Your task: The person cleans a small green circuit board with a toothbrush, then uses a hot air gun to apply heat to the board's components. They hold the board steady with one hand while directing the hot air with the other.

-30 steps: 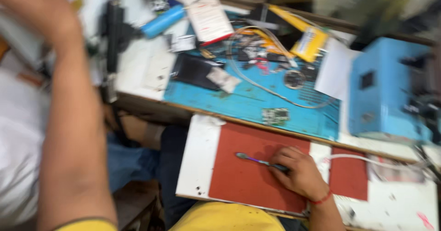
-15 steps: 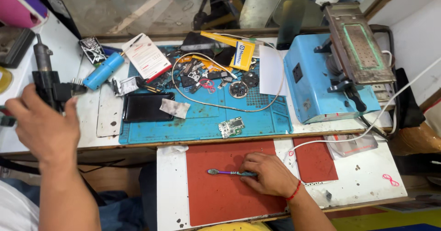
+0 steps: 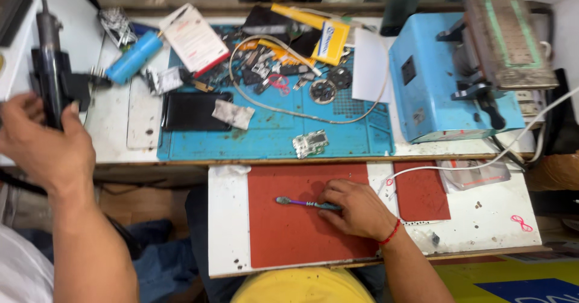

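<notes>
My left hand [image 3: 42, 143] is at the far left, fingers wrapped around the lower end of a black handheld tool [image 3: 49, 62] that stands on the white bench. My right hand [image 3: 357, 208] rests on a red mat [image 3: 289, 243] on the near white board. It holds the handle of a small brush with a purple and teal handle [image 3: 298, 203], whose head points left and lies flat on the mat. A red thread band is on my right wrist.
A blue work mat [image 3: 271, 140] behind holds a black phone [image 3: 193, 111], a small circuit part [image 3: 310, 143], loose parts and a white cable [image 3: 283, 107]. A blue cylinder [image 3: 134, 57] and booklet [image 3: 194, 37] lie at the back left. A blue machine [image 3: 434, 83] stands right.
My left hand came down from the upper left and closed on the black tool. My right hand stayed on the brush. The view swung right and steadied.
</notes>
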